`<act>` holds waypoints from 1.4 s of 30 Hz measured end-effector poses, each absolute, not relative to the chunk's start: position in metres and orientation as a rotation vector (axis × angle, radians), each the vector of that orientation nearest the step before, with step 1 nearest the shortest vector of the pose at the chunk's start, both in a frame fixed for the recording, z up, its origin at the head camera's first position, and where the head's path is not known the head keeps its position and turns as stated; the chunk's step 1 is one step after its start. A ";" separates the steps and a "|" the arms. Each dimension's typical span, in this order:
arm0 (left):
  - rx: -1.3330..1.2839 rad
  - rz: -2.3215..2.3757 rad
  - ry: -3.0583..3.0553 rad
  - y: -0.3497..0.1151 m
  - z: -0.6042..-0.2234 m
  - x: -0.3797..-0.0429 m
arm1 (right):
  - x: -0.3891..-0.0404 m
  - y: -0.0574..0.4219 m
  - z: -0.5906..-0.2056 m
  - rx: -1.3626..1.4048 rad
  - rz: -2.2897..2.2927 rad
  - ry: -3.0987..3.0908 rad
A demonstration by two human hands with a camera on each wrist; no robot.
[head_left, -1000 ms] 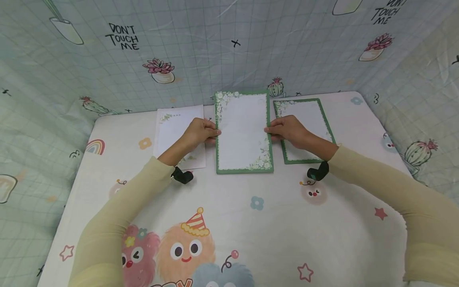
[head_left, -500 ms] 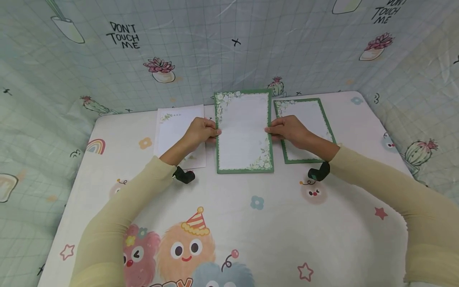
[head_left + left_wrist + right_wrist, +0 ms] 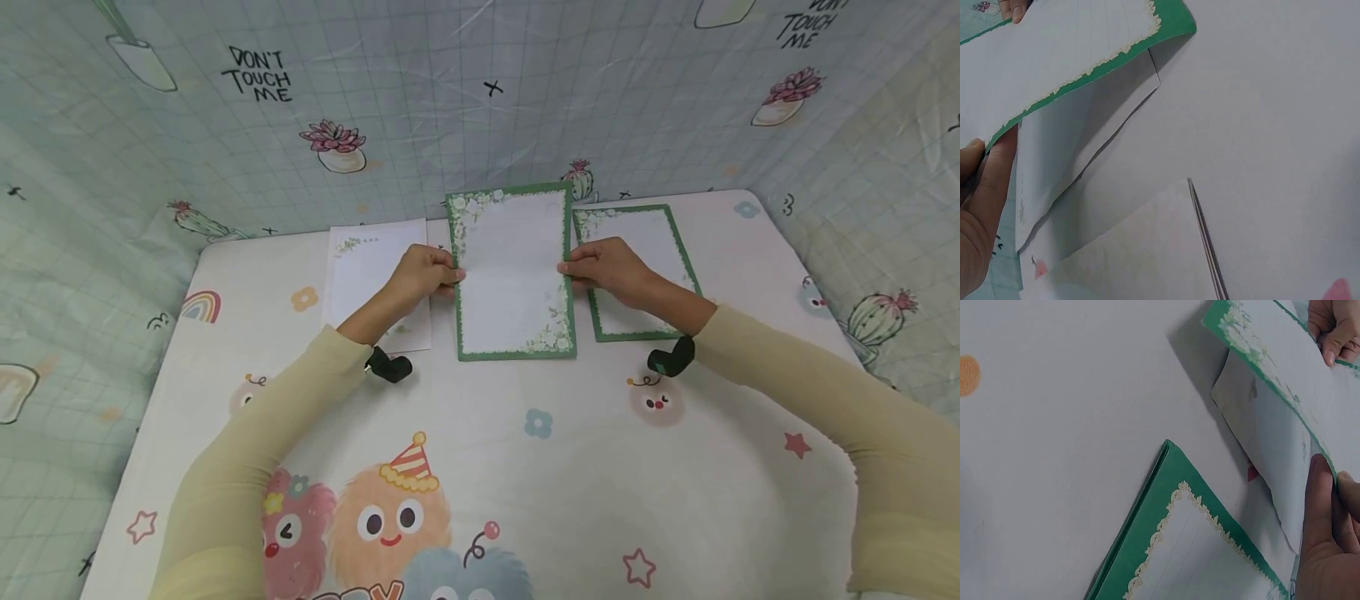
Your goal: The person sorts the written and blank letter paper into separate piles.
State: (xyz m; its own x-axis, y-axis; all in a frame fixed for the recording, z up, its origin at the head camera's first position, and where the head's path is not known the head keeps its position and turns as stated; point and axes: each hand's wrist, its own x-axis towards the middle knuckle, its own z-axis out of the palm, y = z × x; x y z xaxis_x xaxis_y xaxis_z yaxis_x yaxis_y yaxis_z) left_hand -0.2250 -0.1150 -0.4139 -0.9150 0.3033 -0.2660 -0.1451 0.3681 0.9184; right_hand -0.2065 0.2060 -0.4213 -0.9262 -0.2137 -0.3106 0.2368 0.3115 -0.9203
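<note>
In the head view a green-bordered sheet of floral stationery paper (image 3: 513, 275) is held up at the back middle of the table. My left hand (image 3: 423, 271) pinches its left edge, thumb in front and fingers behind. On the opposite edge, my right hand (image 3: 611, 268) pinches it the same way. Both wrist views show the sheet bent, its lower edge raised. Under it lies a paler sheet of paper (image 3: 1066, 150) with a wavy edge, hidden from the head view.
A stack of white floral sheets (image 3: 352, 267) lies to the left, partly behind my left forearm. To the right is a stack of green-bordered sheets (image 3: 622, 318). A patterned cloth wall (image 3: 420, 100) rises right behind the table (image 3: 585, 483).
The held sheet has shifted slightly up and to the right, its top right corner rising most. Both hands moved a little with it, keeping their grip. The two side stacks have not moved.
</note>
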 end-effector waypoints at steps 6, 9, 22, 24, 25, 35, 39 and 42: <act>0.108 1.623 2.207 -0.108 -0.416 -0.225 | -0.206 0.215 -0.418 0.021 -1.640 2.230; 0.099 1.613 2.202 -0.103 -0.417 -0.224 | -0.204 0.219 -0.414 0.017 -1.611 2.244; 0.150 1.611 2.164 -0.090 -0.414 -0.223 | -0.202 0.237 -0.407 0.056 -1.594 2.249; 0.152 1.614 2.161 -0.089 -0.413 -0.222 | -0.202 0.239 -0.407 0.067 -1.594 2.246; 0.151 1.614 2.159 -0.088 -0.413 -0.222 | -0.202 0.240 -0.407 0.069 -1.593 2.245; 0.117 1.622 2.139 -0.084 -0.416 -0.221 | -0.199 0.244 -0.409 0.041 -1.646 2.227; 0.090 1.619 2.127 -0.082 -0.416 -0.221 | -0.197 0.245 -0.408 0.040 -1.637 2.227; 0.073 1.615 2.119 -0.079 -0.417 -0.219 | -0.195 0.246 -0.407 0.052 -1.632 2.215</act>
